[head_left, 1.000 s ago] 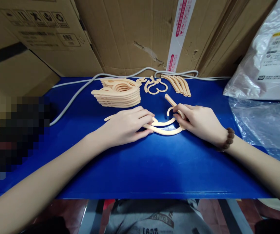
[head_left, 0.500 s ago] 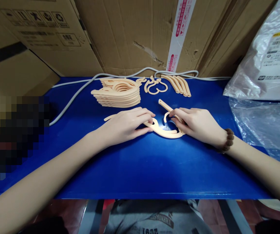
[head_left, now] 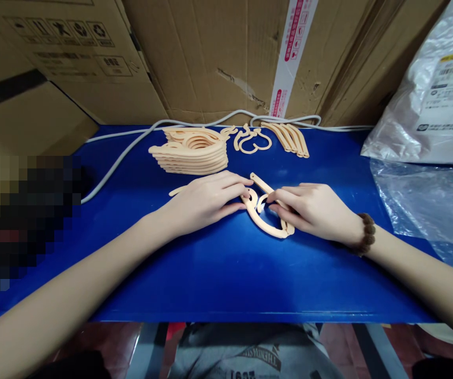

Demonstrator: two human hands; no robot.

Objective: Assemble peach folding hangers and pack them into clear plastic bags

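A peach-coloured plastic folding clothes hanger lies low over the blue table between my hands. My left hand is closed on its middle, fingertips beside the round joint; one hanger arm sticks out behind that hand. With thumb and fingers pinched, my right hand grips a straight bar joined to the hanger's other end. A small curved hook piece shows between the hands. Part of the bar is hidden under my right fingers. Behind my left hand stands a stack of similar hangers.
Loose hooks and several bars lie at the table's back. A white cable runs along the rear and left. Cardboard boxes wall off the back; a plastic parcel bag stands on the right.
My right hand has swung the hanger's right end down and slightly left. The bar's free end now lies close to my left fingers. My left hand has barely moved.
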